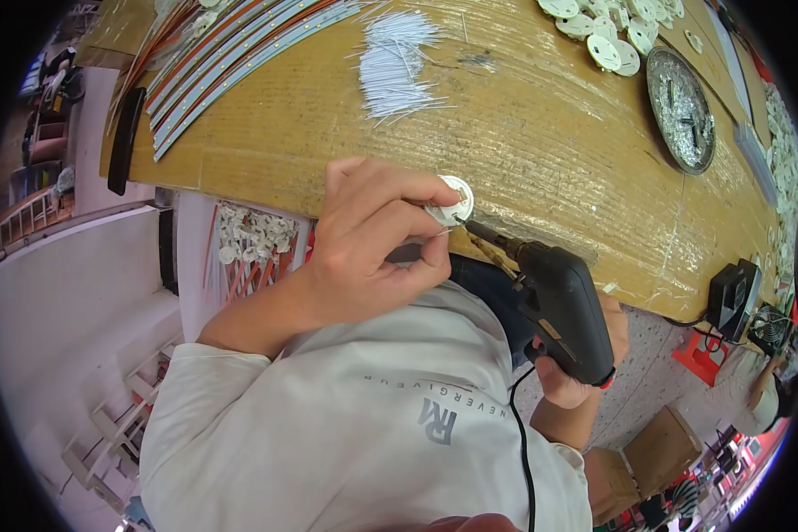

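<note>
Near the table's front edge my left hand [363, 235] pinches a small round white lamp base [459, 193] between thumb and fingers. A thin white wire [444, 232] shows by its lower rim, close to the thumb. My right hand [614, 332] is wrapped round the grip of a black corded soldering gun [563, 297]. Its narrow tip points left and meets the lower right edge of the lamp base; whether it touches cannot be made out. A brass-coloured guide runs below the barrel. Part of my right hand is hidden behind the gun.
The wooden table [523, 133] carries LED strips [248, 53], a heap of short white wires [399, 66], white round bases [607, 40] and a dark metal dish [680, 111]. A black device [729, 293] stands at the right edge. The gun's cord [520, 426] hangs along my shirt.
</note>
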Demonstrator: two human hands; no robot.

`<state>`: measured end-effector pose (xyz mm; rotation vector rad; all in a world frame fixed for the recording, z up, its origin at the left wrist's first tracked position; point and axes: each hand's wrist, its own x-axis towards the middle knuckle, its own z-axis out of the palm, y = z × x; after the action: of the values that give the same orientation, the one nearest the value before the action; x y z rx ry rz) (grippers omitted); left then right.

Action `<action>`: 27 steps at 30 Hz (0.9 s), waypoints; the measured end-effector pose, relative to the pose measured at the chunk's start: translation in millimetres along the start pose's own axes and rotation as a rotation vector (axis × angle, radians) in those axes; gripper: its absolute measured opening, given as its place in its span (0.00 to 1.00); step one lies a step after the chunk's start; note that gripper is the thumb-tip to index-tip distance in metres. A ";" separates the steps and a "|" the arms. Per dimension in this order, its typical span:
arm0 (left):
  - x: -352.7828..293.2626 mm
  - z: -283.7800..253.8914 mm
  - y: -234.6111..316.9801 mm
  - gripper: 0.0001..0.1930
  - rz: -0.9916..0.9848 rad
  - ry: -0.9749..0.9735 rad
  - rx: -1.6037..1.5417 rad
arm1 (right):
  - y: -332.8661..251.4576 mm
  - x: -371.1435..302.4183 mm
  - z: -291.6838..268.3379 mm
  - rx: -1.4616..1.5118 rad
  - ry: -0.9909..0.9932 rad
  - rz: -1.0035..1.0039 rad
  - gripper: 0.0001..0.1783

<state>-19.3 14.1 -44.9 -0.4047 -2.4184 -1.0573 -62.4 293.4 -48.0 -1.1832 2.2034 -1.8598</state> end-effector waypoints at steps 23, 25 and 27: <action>0.5 0.1 0.1 0.13 -0.007 0.005 0.000 | -26.6 -22.8 10.9 0.088 0.287 0.438 0.26; 1.0 -1.4 1.4 0.13 -0.022 -0.007 0.005 | -28.0 -28.5 14.1 0.198 0.320 0.491 0.34; 0.7 -2.1 0.8 0.13 -0.023 -0.004 -0.004 | -28.6 -30.7 16.3 0.309 0.350 0.543 0.47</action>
<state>-18.9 13.2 -42.7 -0.3819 -2.4307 -1.0724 -18.0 296.7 -41.6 -0.1868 1.9873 -2.1425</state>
